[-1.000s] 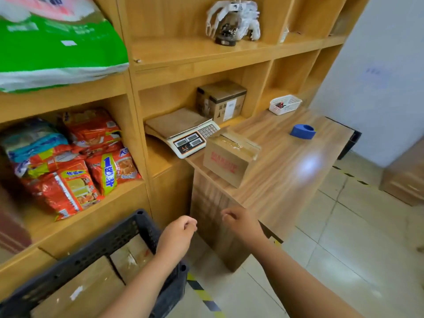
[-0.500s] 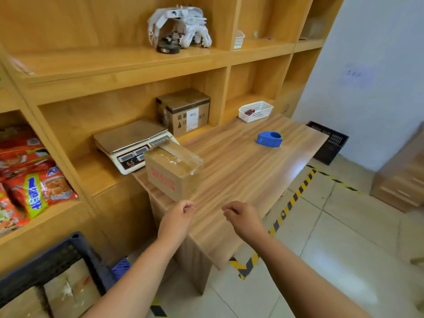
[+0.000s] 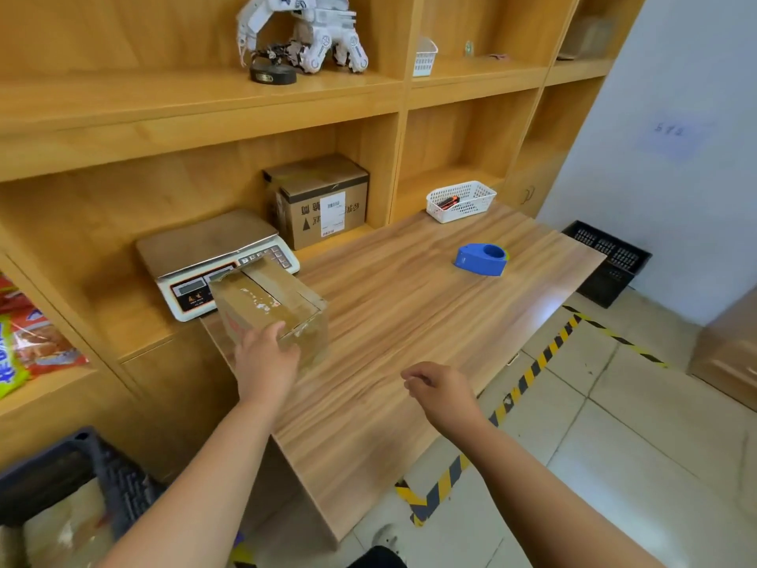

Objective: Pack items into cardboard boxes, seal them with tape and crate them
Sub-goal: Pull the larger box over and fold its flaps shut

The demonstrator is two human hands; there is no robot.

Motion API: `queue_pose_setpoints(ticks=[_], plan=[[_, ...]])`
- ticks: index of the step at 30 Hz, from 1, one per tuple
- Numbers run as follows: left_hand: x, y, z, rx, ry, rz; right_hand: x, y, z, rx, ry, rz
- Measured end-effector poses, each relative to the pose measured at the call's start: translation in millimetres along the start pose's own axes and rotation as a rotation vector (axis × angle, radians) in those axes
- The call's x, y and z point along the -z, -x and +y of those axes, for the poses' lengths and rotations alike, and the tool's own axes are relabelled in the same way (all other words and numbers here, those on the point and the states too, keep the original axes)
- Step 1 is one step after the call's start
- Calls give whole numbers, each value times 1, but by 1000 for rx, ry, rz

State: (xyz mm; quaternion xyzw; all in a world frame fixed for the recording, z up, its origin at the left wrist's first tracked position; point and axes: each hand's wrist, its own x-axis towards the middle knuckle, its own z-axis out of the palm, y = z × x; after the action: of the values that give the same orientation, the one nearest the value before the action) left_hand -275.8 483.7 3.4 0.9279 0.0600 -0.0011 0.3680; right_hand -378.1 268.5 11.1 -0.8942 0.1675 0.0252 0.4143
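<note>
Left hand (image 3: 266, 358) rests on the taped cardboard box (image 3: 270, 309) on the bench (image 3: 409, 321), grip unclear. Right hand (image 3: 442, 393) hovers empty, fingers loosely curled.

Your surface (image 3: 409, 321) is wood-grain laminate, smooth, with a soft sheen. The carton (image 3: 270, 305) is matt brown cardboard under glossy clear tape. The tape dispenser (image 3: 481, 260) is glossy blue plastic; the far basket (image 3: 461, 202) is white plastic mesh.

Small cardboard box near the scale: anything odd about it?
The small brown cardboard box sits askew on the wooden table, its far corner overlapping the white scale. Its tape looks wrinkled and patchy. The left hand touches its near side.
</note>
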Motion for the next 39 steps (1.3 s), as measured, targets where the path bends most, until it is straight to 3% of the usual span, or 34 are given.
queue_pose_setpoints(ticks=[14,26,33,39], plan=[[-82,-72,40,68,-150,125,44,-176,14,111,92,-222],[-140,-75,90,29,-395,72,41,-260,-10,188,108,-336],[-186,-66,127,30,-423,108,53,-301,-11,355,147,-304],[-226,-65,177,93,-492,170,72,-343,7,475,199,-417]])
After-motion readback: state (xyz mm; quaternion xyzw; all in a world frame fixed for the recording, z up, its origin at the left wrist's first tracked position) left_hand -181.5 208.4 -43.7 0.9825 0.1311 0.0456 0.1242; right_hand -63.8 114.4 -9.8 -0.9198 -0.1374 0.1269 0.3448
